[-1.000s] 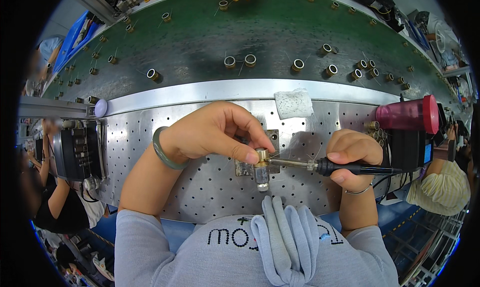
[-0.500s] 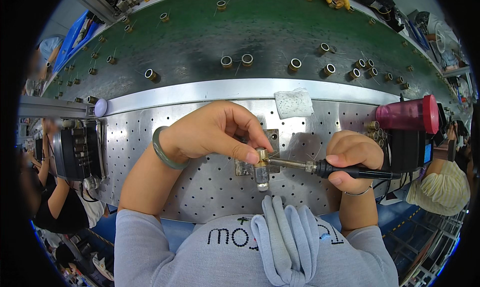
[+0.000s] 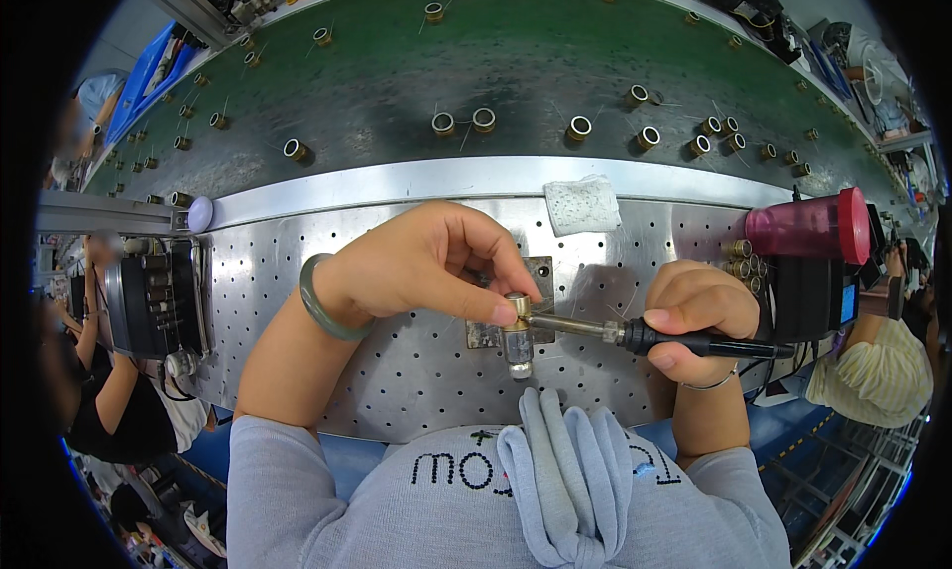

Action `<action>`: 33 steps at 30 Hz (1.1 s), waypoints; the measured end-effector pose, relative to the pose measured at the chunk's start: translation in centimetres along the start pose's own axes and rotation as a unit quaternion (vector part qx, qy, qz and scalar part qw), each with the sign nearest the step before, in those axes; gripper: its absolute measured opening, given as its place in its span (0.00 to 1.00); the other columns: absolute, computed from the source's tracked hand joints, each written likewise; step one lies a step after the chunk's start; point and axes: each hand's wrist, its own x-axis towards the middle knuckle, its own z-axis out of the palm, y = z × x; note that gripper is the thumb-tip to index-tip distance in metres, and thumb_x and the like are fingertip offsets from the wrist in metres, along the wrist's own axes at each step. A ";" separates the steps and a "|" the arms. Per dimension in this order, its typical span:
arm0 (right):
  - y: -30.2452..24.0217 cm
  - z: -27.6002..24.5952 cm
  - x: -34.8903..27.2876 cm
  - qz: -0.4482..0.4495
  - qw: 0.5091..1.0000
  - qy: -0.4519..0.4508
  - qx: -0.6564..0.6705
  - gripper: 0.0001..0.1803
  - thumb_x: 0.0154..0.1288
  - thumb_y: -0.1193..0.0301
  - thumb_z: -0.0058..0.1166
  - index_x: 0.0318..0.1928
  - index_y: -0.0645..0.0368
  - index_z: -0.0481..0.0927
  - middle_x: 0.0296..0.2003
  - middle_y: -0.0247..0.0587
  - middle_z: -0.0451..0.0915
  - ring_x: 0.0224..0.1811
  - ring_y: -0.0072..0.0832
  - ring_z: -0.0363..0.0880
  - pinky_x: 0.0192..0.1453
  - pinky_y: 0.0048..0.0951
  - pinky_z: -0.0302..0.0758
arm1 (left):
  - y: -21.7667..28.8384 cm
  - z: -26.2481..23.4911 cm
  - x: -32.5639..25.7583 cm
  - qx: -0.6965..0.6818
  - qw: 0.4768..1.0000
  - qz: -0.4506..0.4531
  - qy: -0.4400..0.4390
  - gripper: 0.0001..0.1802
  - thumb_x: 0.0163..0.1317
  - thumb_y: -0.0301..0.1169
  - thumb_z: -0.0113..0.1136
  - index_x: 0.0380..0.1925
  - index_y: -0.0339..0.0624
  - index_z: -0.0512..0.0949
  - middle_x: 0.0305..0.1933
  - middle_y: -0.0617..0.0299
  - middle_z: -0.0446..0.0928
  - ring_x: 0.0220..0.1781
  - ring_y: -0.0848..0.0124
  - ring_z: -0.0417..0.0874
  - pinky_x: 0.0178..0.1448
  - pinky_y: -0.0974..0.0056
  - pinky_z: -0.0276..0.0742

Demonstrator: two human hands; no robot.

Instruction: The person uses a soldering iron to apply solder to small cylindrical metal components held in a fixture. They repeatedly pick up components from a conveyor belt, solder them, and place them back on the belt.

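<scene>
In the middle of the bench, my left hand (image 3: 436, 271) pinches a small brass-coloured metal cylinder (image 3: 517, 307) between thumb and fingers. The cylinder sits at the end of a rounded silver post (image 3: 519, 351), which points toward me; how the two join is hidden. A flat metal block (image 3: 540, 271) lies under my fingers. Closed around the black handle of a soldering iron (image 3: 694, 343) is my right hand (image 3: 706, 311). The iron lies nearly level, its metal tip reaching left to the cylinder's side and seeming to touch it.
Beyond the perforated metal bench (image 3: 397, 390) runs a green conveyor belt (image 3: 377, 83) carrying several brass rings with thin wires. A white pad (image 3: 582, 205) lies by the belt's rail. At right stand a pink cup (image 3: 808, 226), stacked brass rings (image 3: 742, 261) and a black box (image 3: 805, 296).
The rings on the belt have shifted slightly left. A yellow-gloved hand at the far side of the belt has gone from view. My hands have barely moved.
</scene>
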 end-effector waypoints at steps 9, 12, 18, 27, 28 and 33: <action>0.3 -0.1 -0.3 0.007 1.000 0.021 0.017 0.14 0.41 0.77 0.69 0.32 0.66 0.81 0.21 0.43 0.79 0.20 0.32 0.76 0.26 0.26 0.69 | 0.0 -0.1 0.0 0.000 1.000 0.012 -0.010 0.15 0.47 0.18 0.68 0.38 0.31 0.81 0.34 0.58 0.79 0.37 0.74 0.80 0.45 0.72 0.75; 0.3 0.0 -0.2 0.010 1.000 0.017 0.013 0.13 0.41 0.77 0.69 0.31 0.66 0.81 0.21 0.42 0.79 0.20 0.32 0.76 0.26 0.26 0.70 | 0.0 -0.1 0.0 -0.003 1.000 0.010 -0.012 0.15 0.48 0.18 0.68 0.39 0.31 0.81 0.34 0.58 0.79 0.37 0.74 0.80 0.45 0.72 0.75; 0.3 -0.2 -0.2 0.017 1.000 0.013 0.007 0.13 0.41 0.77 0.69 0.31 0.65 0.81 0.21 0.42 0.79 0.21 0.31 0.76 0.26 0.26 0.70 | -0.1 -0.2 0.2 -0.005 1.000 0.010 -0.019 0.16 0.48 0.18 0.68 0.39 0.30 0.81 0.35 0.58 0.79 0.37 0.74 0.80 0.45 0.71 0.75; 0.4 -0.1 -0.5 0.026 0.988 0.138 0.068 0.11 0.51 0.71 0.68 0.29 0.64 0.79 0.21 0.36 0.76 0.21 0.27 0.72 0.26 0.26 0.66 | 0.4 -0.8 -0.3 -0.011 0.998 0.059 0.032 0.19 0.50 0.18 0.65 0.45 0.31 0.80 0.42 0.56 0.80 0.44 0.73 0.79 0.52 0.69 0.73; 0.3 -0.4 -0.7 0.034 0.986 0.145 0.073 0.11 0.52 0.70 0.68 0.29 0.63 0.79 0.20 0.35 0.76 0.21 0.26 0.71 0.25 0.25 0.65 | 0.8 -1.5 -0.4 0.023 0.991 0.112 0.073 0.16 0.52 0.18 0.63 0.44 0.32 0.80 0.40 0.58 0.81 0.42 0.72 0.80 0.50 0.69 0.74; 0.1 -0.2 -0.8 0.053 0.982 0.160 0.090 0.12 0.51 0.71 0.69 0.29 0.63 0.78 0.21 0.36 0.75 0.21 0.25 0.71 0.25 0.23 0.65 | 6.0 -9.3 -5.0 0.389 0.765 0.183 0.480 0.13 0.52 0.27 0.66 0.39 0.35 0.82 0.35 0.60 0.82 0.37 0.73 0.81 0.43 0.70 0.76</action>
